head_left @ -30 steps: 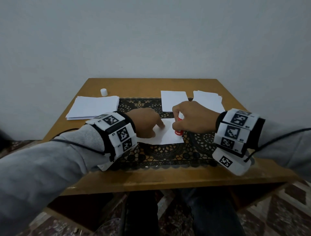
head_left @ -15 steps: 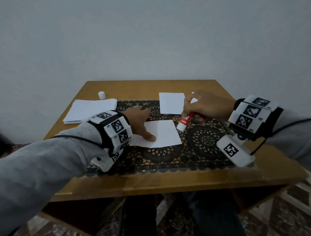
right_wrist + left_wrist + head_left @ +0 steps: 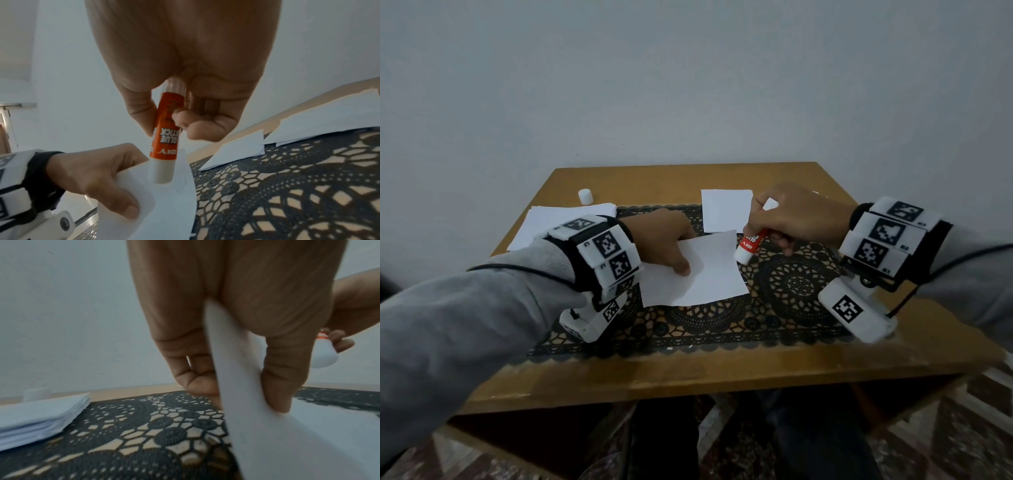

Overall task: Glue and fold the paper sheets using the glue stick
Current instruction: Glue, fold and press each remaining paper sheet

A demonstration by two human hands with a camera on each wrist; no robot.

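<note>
Head view: the left hand [image 3: 664,240] pinches the paper sheet [image 3: 705,274] at the lace mat's centre on the table [image 3: 654,373]. At three o'clock of it, the right hand [image 3: 794,216] grips the glue stick [image 3: 751,244].

Left wrist view: thumb and fingers [image 3: 281,369] pinch the lifted sheet edge.

Right wrist view: fingers curl round the stick, its white end at the sheet.

On my right wrist feed, the orange-and-white plastic glue stick [image 3: 164,142] reads "GLUE STICK" and "DIY", upside down. The white wrist-band marker tags [image 3: 887,236] carry codes too small to read.
</note>
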